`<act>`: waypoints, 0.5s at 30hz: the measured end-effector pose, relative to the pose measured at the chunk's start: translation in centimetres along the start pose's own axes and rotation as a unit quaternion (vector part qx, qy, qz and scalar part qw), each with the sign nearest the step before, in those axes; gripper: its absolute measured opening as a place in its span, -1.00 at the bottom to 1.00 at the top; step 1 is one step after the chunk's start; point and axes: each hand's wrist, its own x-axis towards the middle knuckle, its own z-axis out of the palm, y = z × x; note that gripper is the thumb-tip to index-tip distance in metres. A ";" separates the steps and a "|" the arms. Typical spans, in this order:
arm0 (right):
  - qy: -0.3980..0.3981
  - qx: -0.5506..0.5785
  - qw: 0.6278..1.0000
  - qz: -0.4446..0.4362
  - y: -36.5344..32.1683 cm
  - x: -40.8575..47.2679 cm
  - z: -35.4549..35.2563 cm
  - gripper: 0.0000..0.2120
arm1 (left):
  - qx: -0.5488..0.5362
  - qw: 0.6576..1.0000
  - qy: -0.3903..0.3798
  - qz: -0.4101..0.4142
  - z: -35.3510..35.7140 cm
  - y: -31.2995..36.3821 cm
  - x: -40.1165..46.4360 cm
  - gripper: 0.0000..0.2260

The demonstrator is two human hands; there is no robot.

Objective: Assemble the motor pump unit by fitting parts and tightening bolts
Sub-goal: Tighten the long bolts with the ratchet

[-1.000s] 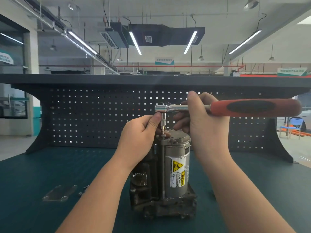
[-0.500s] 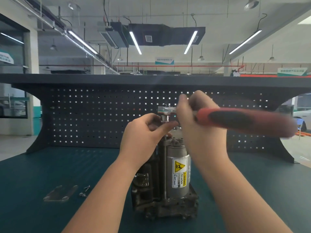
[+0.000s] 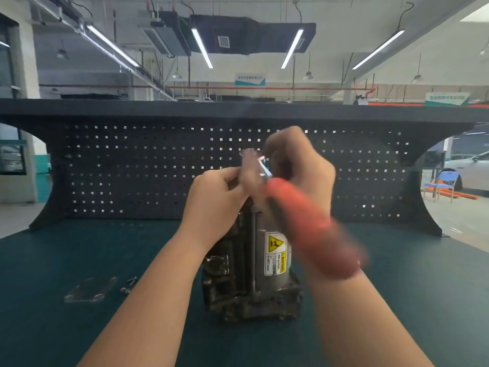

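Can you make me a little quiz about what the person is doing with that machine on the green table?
1. True or false: the motor pump unit lies on its side.
2. Which hand grips the ratchet wrench with the red handle?
A. left hand
B. right hand
3. What lies on the table beside the small screws?

Key: 1 false, it stands upright. 2 B. 3 a flat metal plate.

The scene is viewed from head height, facing forward and slightly down, close behind the left hand [image 3: 214, 197] and right hand [image 3: 299, 165].
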 end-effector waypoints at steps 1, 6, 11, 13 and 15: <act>0.026 0.033 0.997 0.060 0.6 0.3 -0.3 -0.86 | 0.011 1.000 0.006 0.021 0.0 -0.2 0.1 -0.67; 0.068 0.262 0.911 0.312 3.1 0.9 -1.6 -0.70 | 0.044 0.998 0.009 0.047 0.1 -0.5 0.1 -0.69; 0.055 0.038 0.998 0.021 -0.6 0.3 0.8 -0.64 | 0.082 0.996 -0.026 0.012 -0.7 1.0 0.0 -0.86; 0.038 -0.099 0.989 -0.099 -1.8 -0.5 2.0 -0.62 | 0.228 0.973 -0.026 -0.010 0.5 1.4 -0.5 -0.87; 0.003 -0.149 0.978 -0.145 -2.3 -1.1 2.8 -0.60 | 0.248 0.960 -0.076 -0.101 0.4 2.5 -1.9 -0.87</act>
